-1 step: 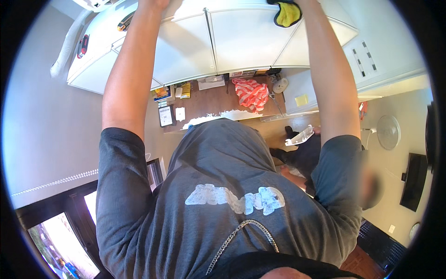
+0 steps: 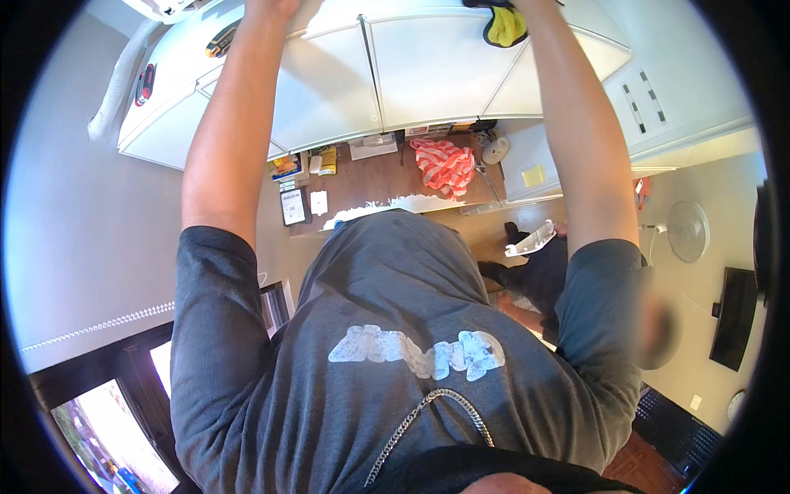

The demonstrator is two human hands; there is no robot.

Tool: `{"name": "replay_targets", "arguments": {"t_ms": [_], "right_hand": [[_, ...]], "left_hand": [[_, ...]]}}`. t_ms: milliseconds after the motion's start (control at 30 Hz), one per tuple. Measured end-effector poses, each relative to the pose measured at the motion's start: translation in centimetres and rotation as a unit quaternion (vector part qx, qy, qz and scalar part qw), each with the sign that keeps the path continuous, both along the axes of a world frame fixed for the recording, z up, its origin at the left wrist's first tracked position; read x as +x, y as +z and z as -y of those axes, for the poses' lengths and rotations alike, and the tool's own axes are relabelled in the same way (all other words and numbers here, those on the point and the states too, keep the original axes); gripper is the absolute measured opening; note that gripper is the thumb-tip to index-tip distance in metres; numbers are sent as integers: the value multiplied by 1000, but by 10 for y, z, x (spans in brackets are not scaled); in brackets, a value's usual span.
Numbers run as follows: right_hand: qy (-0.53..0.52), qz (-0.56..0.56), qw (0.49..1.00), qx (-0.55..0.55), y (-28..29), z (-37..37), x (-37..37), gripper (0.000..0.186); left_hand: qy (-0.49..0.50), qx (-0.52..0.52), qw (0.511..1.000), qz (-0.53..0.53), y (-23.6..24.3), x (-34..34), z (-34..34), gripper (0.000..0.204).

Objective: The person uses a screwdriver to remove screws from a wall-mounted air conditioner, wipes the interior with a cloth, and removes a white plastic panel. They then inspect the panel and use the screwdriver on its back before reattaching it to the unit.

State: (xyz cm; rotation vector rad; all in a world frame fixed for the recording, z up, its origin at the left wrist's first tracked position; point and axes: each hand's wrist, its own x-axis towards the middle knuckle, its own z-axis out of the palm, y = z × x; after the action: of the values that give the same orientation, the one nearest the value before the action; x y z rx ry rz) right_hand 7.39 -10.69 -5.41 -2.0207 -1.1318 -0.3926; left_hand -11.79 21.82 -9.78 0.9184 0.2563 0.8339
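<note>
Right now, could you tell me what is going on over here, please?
A person in a grey T-shirt has both arms raised to the white cabinets. The right hand is at a yellow cloth against a cabinet door; whether it grips the cloth cannot be told. The left hand rests on the next door, mostly cut off by the picture's edge. Beyond the T-shirt, a wooden counter carries a red-and-white striped cloth.

Glossy white cabinet doors point(image 2: 395, 66); soft, probably microfibre yellow cloth point(image 2: 504, 27).
</note>
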Motion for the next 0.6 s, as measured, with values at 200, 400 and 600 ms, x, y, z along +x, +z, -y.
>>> {"name": "replay_targets", "arguments": {"t_ms": [200,400,600], "right_hand": [[-36,6,988,-149,-3,-55,-26,54],[3,37,991,-126,4,-70,-27,55],[74,-155,975,-139,28,-60,-67,48]], "left_hand": [[49,-28,998,21,-2,10,2,22],[34,-54,997,35,-2,10,1,22],[14,-92,991,95,8,2,16,26]]}}
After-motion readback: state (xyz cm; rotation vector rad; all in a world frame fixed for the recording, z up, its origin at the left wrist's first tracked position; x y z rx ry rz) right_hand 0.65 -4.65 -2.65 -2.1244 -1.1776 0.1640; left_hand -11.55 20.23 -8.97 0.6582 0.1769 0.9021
